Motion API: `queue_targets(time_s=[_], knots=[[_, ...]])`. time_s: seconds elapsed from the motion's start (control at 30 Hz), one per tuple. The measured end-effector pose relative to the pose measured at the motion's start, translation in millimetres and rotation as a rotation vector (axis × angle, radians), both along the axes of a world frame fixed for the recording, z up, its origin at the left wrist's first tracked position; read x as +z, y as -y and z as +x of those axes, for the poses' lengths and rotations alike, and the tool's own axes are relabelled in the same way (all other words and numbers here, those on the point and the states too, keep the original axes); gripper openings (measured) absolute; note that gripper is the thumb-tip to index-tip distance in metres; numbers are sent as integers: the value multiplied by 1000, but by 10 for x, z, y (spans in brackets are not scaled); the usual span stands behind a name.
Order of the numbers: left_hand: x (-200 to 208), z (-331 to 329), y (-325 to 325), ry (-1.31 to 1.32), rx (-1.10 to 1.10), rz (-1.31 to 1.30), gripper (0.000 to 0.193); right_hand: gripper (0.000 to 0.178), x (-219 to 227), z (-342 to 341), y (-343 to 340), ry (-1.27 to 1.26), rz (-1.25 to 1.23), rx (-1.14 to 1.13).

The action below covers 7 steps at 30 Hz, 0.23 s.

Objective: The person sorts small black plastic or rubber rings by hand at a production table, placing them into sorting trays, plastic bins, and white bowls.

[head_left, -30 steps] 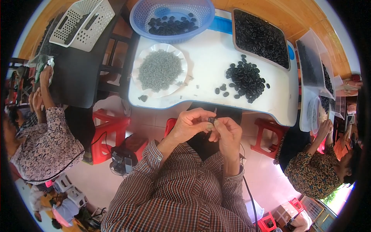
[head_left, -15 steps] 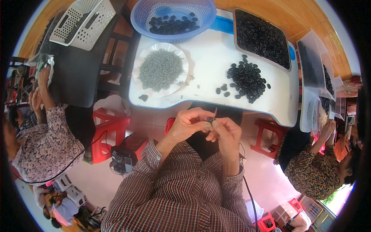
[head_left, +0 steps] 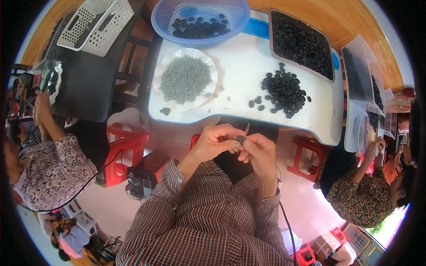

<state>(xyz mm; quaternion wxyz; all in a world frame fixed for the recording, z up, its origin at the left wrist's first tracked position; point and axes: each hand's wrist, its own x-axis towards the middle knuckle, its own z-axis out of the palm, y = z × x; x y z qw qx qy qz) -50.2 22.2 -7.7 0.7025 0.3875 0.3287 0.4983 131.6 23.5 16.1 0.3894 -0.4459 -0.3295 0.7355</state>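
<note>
Between the fingertips of both hands, in front of my chest, is a small dark oval piece [head_left: 240, 139] with a lighter grey patch on its face. My left hand [head_left: 213, 144] pinches it from one side. My right hand [head_left: 261, 153] is closed at the other side, thumb against the piece. A thin pale pointed thing [head_left: 247, 128] sticks up beside it; its kind is unclear. Beyond my hands, on the white table [head_left: 239, 84], lie a heap of black oval pieces [head_left: 286, 93] and a scalloped white plate [head_left: 213, 71] full of small grey pieces [head_left: 184, 80].
A blue perforated basket [head_left: 199, 42] with black pieces stands at the table's far left, and a tray [head_left: 301, 67] of black pieces at the far right. Co-workers sit on both sides. Red stools [head_left: 126, 148] stand nearby. A dark table [head_left: 84, 88] holds a white basket [head_left: 104, 37].
The small oval piece has turned slightly between my fingers, showing more of its grey face. My hands barely shifted. The co-worker at left has drawn their hands back from a plate.
</note>
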Motion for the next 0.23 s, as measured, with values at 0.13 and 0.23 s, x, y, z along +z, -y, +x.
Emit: queue_targets(time_s=[0.13,0.23], knots=[[1,-11,6,-22,-9,1,26,15,-25,6,1,-51,-9,-3],[-10,-31,1,-26,-32,28,25,13,-34,4,2,-78,-11,0]])
